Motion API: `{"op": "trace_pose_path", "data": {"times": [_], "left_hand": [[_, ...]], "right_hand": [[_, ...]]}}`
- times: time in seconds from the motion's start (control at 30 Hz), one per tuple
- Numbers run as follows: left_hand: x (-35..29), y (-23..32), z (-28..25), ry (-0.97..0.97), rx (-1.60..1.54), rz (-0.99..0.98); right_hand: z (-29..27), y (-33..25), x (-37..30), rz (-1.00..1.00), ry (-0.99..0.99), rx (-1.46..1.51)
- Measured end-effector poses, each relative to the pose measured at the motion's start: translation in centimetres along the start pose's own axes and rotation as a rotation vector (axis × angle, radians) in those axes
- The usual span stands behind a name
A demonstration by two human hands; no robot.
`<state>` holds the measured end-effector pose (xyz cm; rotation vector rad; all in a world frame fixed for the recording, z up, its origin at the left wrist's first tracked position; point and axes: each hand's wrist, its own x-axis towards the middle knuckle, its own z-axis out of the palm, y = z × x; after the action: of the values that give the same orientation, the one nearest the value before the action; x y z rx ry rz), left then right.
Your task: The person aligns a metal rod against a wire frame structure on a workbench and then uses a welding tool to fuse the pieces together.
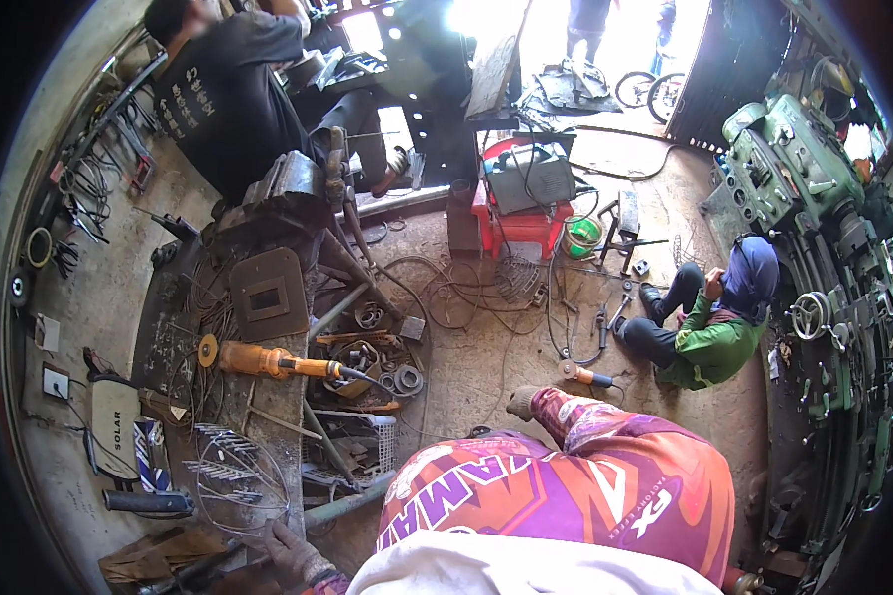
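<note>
My left hand (290, 551), in a grey knitted glove, is at the near edge of a workbench, right beside a round wire frame (268, 451) with rows of short metal rods. Its fingers are too unclear to tell whether they grip the frame's rim. My right hand (523, 401), in a brownish glove, is held out in front of my body above the floor. It looks curled closed, and anything inside it is hidden. An orange angle grinder (278, 361) with a round disc lies on the bench, beyond the wire frame.
A dark welding shield (268, 295) lies on the bench. A co-worker in green (714, 347) squats near a small grinder (585, 374). Another person (223, 99) is at the far left. Cables (466, 297) cross the floor before a red stand (526, 233). A green lathe (814, 188) lines the right.
</note>
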<state>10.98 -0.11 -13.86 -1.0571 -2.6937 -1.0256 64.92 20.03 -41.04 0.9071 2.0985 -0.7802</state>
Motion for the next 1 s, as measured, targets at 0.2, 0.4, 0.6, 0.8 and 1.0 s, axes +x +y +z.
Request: {"op": "trace_pose_path", "data": {"times": [0.2, 0.4, 0.6, 0.8, 1.0], "left_hand": [[0.1, -1.2, 0.6, -0.008, -0.050, -0.021], [0.3, -1.7, 1.3, -0.010, -0.091, 0.005], [0.1, -1.9, 1.7, -0.004, -0.141, 0.054], [-0.1, -1.5, 1.3, -0.017, -0.142, 0.033], [-0.2, -1.4, 1.5, -0.041, -0.135, 0.060]], "right_hand": [[-2.5, -1.5, -1.6, 0.021, 0.122, 0.131], [-2.7, -1.6, -2.3, 0.148, 0.161, 0.454], [-1.6, -1.0, -1.9, 0.277, 0.128, 0.666], [-3.0, -2.4, -4.6, 0.311, 0.088, 0.802], [-3.8, -3.2, -5.9, 0.310, 0.141, 0.833]]}}
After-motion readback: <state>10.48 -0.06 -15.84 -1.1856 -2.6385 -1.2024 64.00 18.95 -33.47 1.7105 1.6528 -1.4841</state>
